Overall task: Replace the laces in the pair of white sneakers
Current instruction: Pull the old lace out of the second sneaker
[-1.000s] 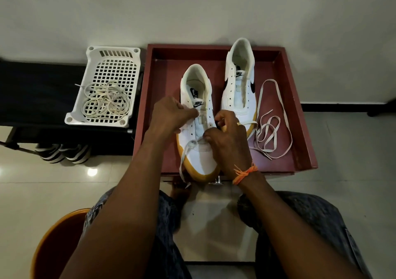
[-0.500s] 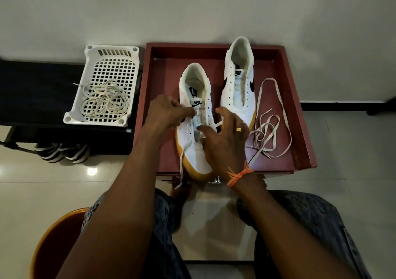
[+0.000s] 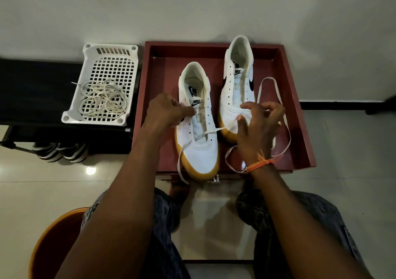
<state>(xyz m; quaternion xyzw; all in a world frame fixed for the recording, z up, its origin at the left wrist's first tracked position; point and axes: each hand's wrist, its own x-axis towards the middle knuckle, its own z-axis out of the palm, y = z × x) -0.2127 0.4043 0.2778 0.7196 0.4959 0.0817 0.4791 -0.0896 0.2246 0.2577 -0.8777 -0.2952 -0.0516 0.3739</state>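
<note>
Two white sneakers with yellow soles stand in a dark red tray [image 3: 162,51]. The left sneaker [image 3: 200,152] is nearer me; a white lace [image 3: 211,131] runs through its lowest eyelets. One end hangs over the toe side, and the other stretches right to my right hand [image 3: 258,128], which pinches it above the right sneaker's toe. My left hand [image 3: 166,112] grips the left sneaker's eyelet edge beside the tongue. The right sneaker [image 3: 236,88] has no lace. A loose white lace [image 3: 276,115] lies in the tray at the right, partly hidden by my right hand.
A white perforated basket [image 3: 107,64] holding tangled off-white laces [image 3: 102,99] sits left of the tray on a black rack. Striped shoes [image 3: 60,152] stand below it on the tiled floor. An orange stool edge [image 3: 45,242] is at bottom left. A wall rises behind.
My right hand has moved right and away from the left sneaker, drawing the lace end out sideways through the eyelet. My left hand stays at the tongue.
</note>
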